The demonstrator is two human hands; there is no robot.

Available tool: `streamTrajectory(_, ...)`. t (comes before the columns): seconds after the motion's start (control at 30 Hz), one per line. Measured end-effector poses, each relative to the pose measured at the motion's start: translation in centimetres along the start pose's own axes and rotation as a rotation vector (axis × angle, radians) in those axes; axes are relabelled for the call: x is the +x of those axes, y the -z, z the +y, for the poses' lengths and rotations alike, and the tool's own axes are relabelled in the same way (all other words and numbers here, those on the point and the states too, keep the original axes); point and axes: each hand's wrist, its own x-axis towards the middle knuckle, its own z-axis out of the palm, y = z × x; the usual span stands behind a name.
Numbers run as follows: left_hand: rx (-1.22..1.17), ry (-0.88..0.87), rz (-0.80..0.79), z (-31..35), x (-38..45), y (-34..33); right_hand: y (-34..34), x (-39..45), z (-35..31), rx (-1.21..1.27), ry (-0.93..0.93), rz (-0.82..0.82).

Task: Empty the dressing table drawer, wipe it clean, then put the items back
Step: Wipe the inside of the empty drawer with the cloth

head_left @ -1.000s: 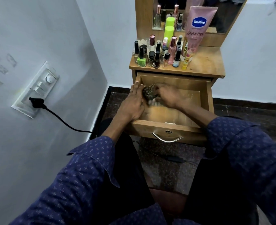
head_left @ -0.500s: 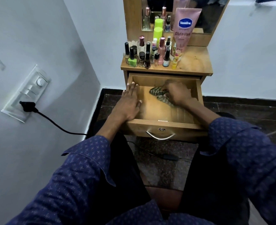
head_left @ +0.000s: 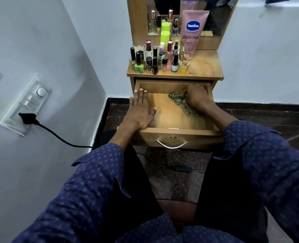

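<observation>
The wooden drawer (head_left: 178, 133) of the dressing table stands pulled out, its floor bare apart from a patterned grey-green cloth (head_left: 181, 104). My right hand (head_left: 197, 98) grips that cloth at the drawer's back right corner and presses it on the floor. My left hand (head_left: 140, 111) lies flat with straight fingers over the drawer's left wall. Several nail polish and perfume bottles (head_left: 154, 58) and a pink Vaseline tube (head_left: 192, 32) stand on the table top (head_left: 206, 67).
A mirror (head_left: 215, 14) rises behind the bottles. On the left wall a switch plate (head_left: 27, 102) holds a black plug, and its cable runs down to an adapter (head_left: 182, 168) on the dark floor under the drawer. My knees sit close to the drawer front.
My right hand has carried the cloth from the drawer's left middle to its back right corner. My left hand let go of the cloth and now lies flat on the left wall.
</observation>
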Motion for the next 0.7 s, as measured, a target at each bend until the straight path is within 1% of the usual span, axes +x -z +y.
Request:
streamTrajectory(0.07,-0.017,-0.006,0.009,0.0,-0.1,0.0,-0.9,-1.0,-1.4,-0.123,0.013,0.059)
streamTrajectory(0.13,-0.048,-0.011,0.019,-0.1,-0.2,0.0,-1.5,-2.3,-2.6,-0.232,-0.042,0.068)
streamTrajectory(0.17,-0.057,-0.013,0.029,-0.2,-0.2,-0.1,-1.7,-2.8,-2.8,-0.307,-0.08,0.023)
streamTrajectory(0.2,-0.058,-0.015,0.036,-0.2,-0.2,-0.2,-1.9,-3.2,-2.7,-0.377,-0.111,-0.068)
streamTrajectory(0.27,-0.056,-0.017,0.038,-0.2,-0.1,-0.3,-2.1,-4.2,-2.6,-0.452,-0.084,-0.307)
streamTrajectory(0.3,-0.055,-0.018,0.041,-0.2,0.0,-0.4,-2.0,-4.6,-2.8,-0.455,-0.058,-0.4)
streamTrajectory(0.33,-0.052,-0.018,0.043,-0.2,0.0,-0.5,-1.8,-5.0,-3.2,-0.443,-0.051,-0.459)
streamTrajectory(0.37,-0.048,-0.018,0.045,-0.2,0.0,-0.5,-1.8,-5.1,-3.4,-0.428,-0.05,-0.478)
streamTrajectory(0.47,-0.038,-0.024,0.042,-0.4,0.1,-0.5,-0.9,-4.3,-3.4,-0.342,-0.133,-0.452)
streamTrajectory(0.5,-0.025,-0.026,0.042,-0.5,0.1,-0.6,-0.5,-3.7,-3.2,-0.326,-0.148,-0.412)
streamTrajectory(0.63,-0.02,-0.034,0.022,-0.5,0.1,-0.3,-1.0,-1.8,-2.9,-0.325,-0.108,-0.132)
streamTrajectory(0.7,-0.007,-0.028,0.033,-0.5,0.0,-0.3,-2.1,-1.5,-3.9,-0.371,-0.03,-0.06)
